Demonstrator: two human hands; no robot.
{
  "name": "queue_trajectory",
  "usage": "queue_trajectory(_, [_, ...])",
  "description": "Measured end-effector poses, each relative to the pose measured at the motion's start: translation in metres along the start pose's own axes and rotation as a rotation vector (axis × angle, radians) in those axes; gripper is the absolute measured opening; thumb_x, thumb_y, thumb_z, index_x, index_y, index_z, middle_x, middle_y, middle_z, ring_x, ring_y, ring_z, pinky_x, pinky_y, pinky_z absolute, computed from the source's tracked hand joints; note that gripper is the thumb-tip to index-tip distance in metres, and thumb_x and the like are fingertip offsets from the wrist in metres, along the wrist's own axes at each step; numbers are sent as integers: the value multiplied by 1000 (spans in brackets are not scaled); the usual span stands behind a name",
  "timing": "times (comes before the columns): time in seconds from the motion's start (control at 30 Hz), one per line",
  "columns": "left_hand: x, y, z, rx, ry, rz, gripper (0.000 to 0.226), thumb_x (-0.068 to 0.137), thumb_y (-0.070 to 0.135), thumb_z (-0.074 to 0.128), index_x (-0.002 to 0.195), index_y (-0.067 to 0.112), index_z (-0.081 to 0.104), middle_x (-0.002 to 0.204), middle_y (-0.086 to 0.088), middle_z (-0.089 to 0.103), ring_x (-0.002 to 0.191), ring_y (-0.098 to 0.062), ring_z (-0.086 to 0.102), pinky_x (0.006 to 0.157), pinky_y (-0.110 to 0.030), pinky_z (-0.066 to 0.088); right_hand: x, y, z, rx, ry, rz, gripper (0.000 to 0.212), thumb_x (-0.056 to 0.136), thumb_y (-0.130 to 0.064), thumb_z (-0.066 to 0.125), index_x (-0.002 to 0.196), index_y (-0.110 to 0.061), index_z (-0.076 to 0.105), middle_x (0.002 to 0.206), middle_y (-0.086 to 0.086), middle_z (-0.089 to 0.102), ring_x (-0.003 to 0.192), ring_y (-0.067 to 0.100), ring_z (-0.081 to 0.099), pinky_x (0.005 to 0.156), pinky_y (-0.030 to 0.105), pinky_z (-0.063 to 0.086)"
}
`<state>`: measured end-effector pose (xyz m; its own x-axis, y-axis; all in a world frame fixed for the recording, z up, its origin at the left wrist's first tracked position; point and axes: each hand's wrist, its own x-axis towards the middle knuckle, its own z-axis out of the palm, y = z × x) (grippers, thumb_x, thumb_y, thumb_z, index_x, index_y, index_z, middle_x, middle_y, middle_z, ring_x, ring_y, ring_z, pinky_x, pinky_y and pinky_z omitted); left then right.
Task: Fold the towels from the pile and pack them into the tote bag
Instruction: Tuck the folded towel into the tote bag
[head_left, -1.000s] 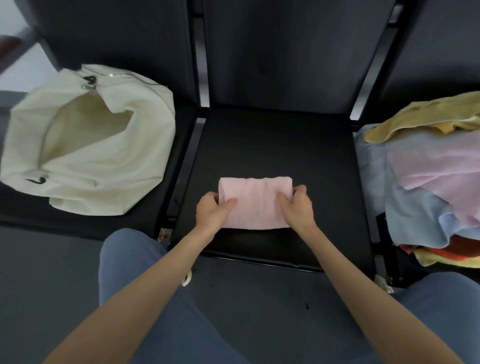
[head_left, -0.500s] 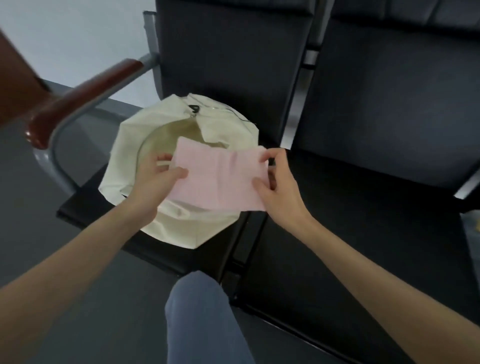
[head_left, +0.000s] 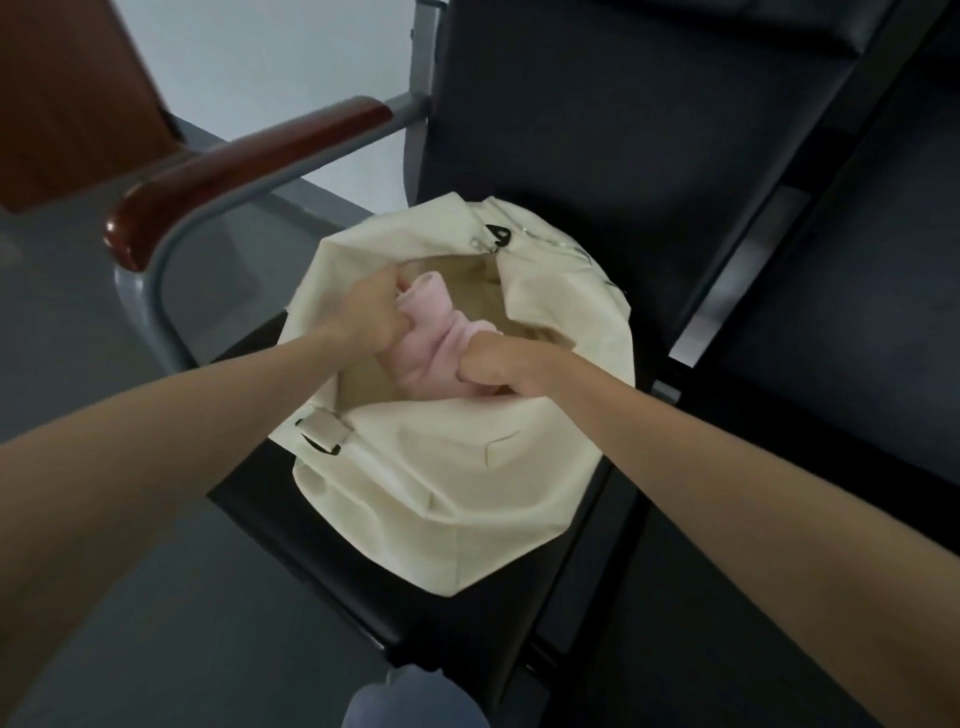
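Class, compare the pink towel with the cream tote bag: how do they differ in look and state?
The pink towel is small and bunched; the tote bag is larger, cream and gaping open. The towel is held by both hands; the bag rests on the seat. Both are soft cloth.

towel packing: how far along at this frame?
Done: one pink towel is folded. In hand: left hand and right hand both grip it, lowering it into the open tote bag. Left: release it; the pile is out of view.

One towel (head_left: 435, 340), one tote bag (head_left: 467, 483)
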<state>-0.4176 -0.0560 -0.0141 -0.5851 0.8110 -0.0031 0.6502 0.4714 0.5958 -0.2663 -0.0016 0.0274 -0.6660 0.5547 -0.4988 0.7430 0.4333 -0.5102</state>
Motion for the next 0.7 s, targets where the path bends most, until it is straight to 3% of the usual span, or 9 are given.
queue_trajectory(0.07, [17,-2,11,9,9,13,16,83,12,63,96,3,62,92,-11,67,89,-30,61,78,-39,48,17,1,2,12,-10,36,49,94,-22,54,135,-5,31,117,11,43,100,21,45,78,29,41])
queue_trajectory(0.17, [43,-13,24,-30,41,-66,25,82,17,66,104,11,58,101,-8,64,97,-29,59,80,-37,47,27,5,-3,-94,6,9,50,99,-21,46,141,-1,29,120,10,38,108,22,43,73,23,37])
queue_trajectory(0.23, [52,-16,31,1,18,-91,36,85,23,68,116,11,54,114,-11,63,105,-30,57,88,-39,45,31,13,-6,-149,6,-33,49,100,-19,42,145,-3,30,134,11,41,126,28,42,80,27,38])
queue_trajectory(0.3, [51,-15,37,137,-38,-13,58,85,28,70,132,5,45,130,-16,55,119,-32,51,100,-40,39,29,25,-8,-176,10,-54,51,98,-16,43,147,-12,30,148,10,32,129,29,41,77,25,42])
queue_trajectory(0.4, [38,-12,43,387,-132,77,70,88,30,65,145,8,30,142,-22,40,132,-35,37,106,-40,32,24,41,-17,-215,286,-140,29,89,-13,46,110,-11,65,118,15,56,110,35,54,78,31,49])
queue_trajectory(0.47, [31,-5,49,413,-249,18,74,88,43,62,148,18,27,149,-25,29,137,-38,29,110,-43,30,22,52,-22,-466,572,-128,22,89,-14,48,98,-13,68,119,16,49,112,34,46,82,31,39])
queue_trajectory(0.53, [29,1,58,419,-418,-63,89,84,61,58,153,36,9,158,-23,-1,145,-44,3,117,-53,14,24,64,-29,-669,702,-107,21,90,-22,54,105,-18,69,133,18,34,123,37,32,96,35,31])
queue_trajectory(0.63, [36,1,73,476,-560,-94,94,76,80,47,147,51,-8,157,-18,-22,141,-46,-23,114,-62,-2,32,78,-34,-532,473,16,31,92,-30,55,122,-27,61,154,19,3,138,43,13,111,46,21])
queue_trajectory(0.7, [38,-3,81,510,-578,-97,91,75,86,37,144,54,-13,157,-16,-25,140,-46,-26,112,-65,-7,34,87,-38,-500,349,131,40,93,-32,52,133,-31,50,155,18,-1,135,45,20,105,46,30])
